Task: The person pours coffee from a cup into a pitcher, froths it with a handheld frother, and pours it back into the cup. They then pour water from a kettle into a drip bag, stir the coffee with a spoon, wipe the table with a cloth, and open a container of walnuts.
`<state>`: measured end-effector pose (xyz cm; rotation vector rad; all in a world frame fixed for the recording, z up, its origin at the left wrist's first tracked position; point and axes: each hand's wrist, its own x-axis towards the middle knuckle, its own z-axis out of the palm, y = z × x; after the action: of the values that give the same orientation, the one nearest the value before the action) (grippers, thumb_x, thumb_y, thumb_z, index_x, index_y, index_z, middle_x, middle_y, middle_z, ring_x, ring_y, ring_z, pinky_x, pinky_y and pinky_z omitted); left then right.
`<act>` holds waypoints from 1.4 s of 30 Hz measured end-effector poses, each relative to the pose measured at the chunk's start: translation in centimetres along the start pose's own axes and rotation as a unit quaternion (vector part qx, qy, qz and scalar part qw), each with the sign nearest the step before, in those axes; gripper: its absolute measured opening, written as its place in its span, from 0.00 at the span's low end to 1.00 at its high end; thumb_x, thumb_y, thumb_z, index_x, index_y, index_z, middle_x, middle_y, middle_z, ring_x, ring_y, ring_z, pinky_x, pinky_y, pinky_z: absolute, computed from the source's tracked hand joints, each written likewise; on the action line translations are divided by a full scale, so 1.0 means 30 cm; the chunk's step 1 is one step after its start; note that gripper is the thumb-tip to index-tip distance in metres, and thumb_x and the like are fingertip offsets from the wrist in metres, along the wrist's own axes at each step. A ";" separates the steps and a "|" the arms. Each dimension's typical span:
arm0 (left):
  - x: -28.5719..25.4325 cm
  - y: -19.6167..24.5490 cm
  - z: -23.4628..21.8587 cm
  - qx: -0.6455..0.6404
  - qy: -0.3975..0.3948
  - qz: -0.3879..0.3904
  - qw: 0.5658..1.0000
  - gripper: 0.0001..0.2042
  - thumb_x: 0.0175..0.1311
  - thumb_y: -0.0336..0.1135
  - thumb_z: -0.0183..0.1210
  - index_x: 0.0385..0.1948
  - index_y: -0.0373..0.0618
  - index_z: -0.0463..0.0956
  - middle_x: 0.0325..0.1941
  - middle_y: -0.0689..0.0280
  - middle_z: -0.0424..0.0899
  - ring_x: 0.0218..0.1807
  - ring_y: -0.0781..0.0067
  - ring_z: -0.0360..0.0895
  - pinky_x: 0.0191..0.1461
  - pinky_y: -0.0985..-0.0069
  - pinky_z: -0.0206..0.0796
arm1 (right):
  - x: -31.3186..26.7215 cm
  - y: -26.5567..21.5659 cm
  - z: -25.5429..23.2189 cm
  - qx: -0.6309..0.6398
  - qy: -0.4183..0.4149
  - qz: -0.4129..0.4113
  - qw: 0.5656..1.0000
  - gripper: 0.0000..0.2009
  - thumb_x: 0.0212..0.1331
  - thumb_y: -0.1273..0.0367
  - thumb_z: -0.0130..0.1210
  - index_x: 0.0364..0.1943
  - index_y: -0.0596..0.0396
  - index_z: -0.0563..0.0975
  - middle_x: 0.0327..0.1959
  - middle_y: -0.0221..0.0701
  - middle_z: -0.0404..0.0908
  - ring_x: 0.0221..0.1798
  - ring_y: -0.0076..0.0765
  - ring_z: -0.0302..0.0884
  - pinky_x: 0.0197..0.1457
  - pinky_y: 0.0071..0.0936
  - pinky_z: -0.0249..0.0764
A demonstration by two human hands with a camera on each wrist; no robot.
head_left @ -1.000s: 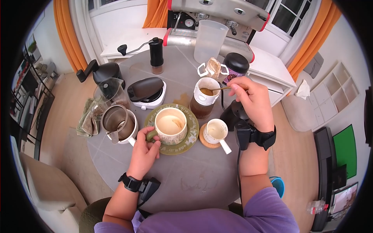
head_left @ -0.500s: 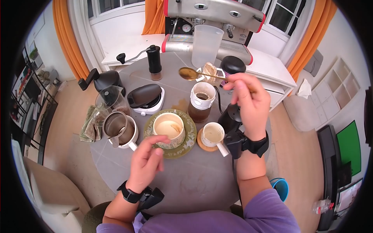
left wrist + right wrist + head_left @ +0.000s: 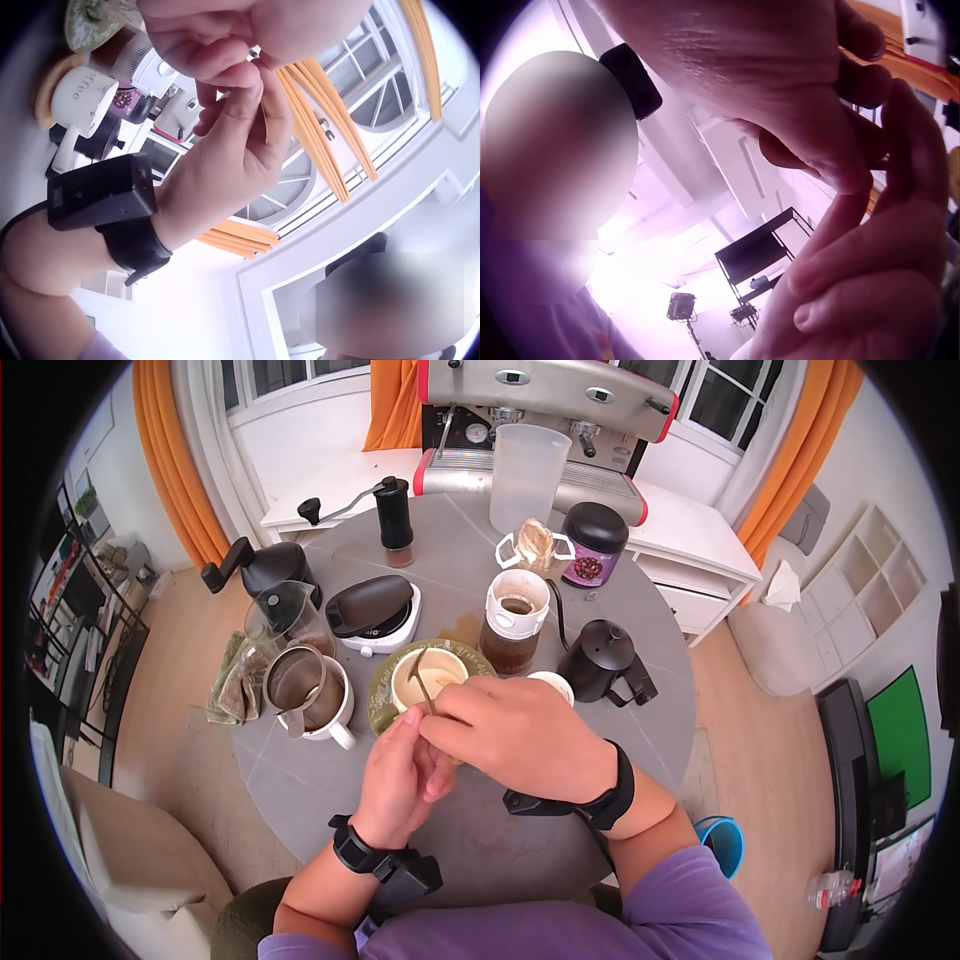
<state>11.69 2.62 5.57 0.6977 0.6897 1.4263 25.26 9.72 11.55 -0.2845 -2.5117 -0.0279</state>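
Over the patterned cup (image 3: 452, 664) on its green saucer (image 3: 381, 695), both hands meet at a brown metal spoon (image 3: 421, 676). Its bowl end points up and away from the body. My right hand (image 3: 525, 740) pinches the handle, part of which shows inside the palm in the left wrist view. Thumb and fingers of my left hand (image 3: 393, 775) pinch the spoon right beside the right fingertips. Partly behind the right hand is a small white cup (image 3: 84, 101) with a stick handle, on a wooden coaster (image 3: 46, 94).
Beyond the cup stands a glass (image 3: 508, 650) of brown liquid under a white ring-shaped top (image 3: 516, 610). Right of it are a black kettle (image 3: 600, 650) and a purple-labelled jar (image 3: 596, 550). To the left sit a white mug (image 3: 343, 710), a scale (image 3: 385, 630) and a hand grinder (image 3: 394, 520).
My right hand has lifted the spoon out of the white-topped glass and brought it down to the left hand. My left hand has let go of the cup's handle and now meets the spoon.
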 end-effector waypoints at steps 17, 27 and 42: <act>-0.015 -0.011 -0.116 -0.217 -0.018 -0.153 0.964 0.09 0.66 0.38 0.39 0.32 0.48 0.67 0.25 0.63 0.74 0.09 0.89 0.53 0.09 0.92 0.47 | -0.041 0.262 -0.101 0.113 0.045 0.339 0.933 0.26 0.42 0.69 0.61 0.50 0.54 0.68 0.42 0.34 0.75 0.43 0.36 0.73 0.43 0.30 0.69; -0.014 -0.014 -0.148 -0.250 -0.019 -0.169 0.953 0.09 0.66 0.39 0.39 0.33 0.48 0.67 0.25 0.64 0.74 0.10 0.88 0.53 0.09 0.92 0.46 | -0.034 0.385 0.055 0.102 -0.012 0.281 0.954 0.37 0.39 0.67 0.64 0.58 0.55 0.59 0.55 0.44 0.64 0.59 0.46 0.60 0.61 0.33 0.58; 0.001 -0.026 -0.148 -0.210 0.000 -0.173 0.962 0.09 0.65 0.40 0.41 0.35 0.48 0.68 0.25 0.65 0.72 0.11 0.88 0.54 0.11 0.92 0.46 | 0.052 0.193 -0.087 0.028 0.019 0.121 0.992 0.33 0.34 0.76 0.62 0.53 0.55 0.63 0.51 0.38 0.67 0.55 0.46 0.64 0.58 0.35 0.62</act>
<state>8.72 2.70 2.16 0.2287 0.4577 1.1928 26.72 15.47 14.31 -0.5583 -2.4191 0.1338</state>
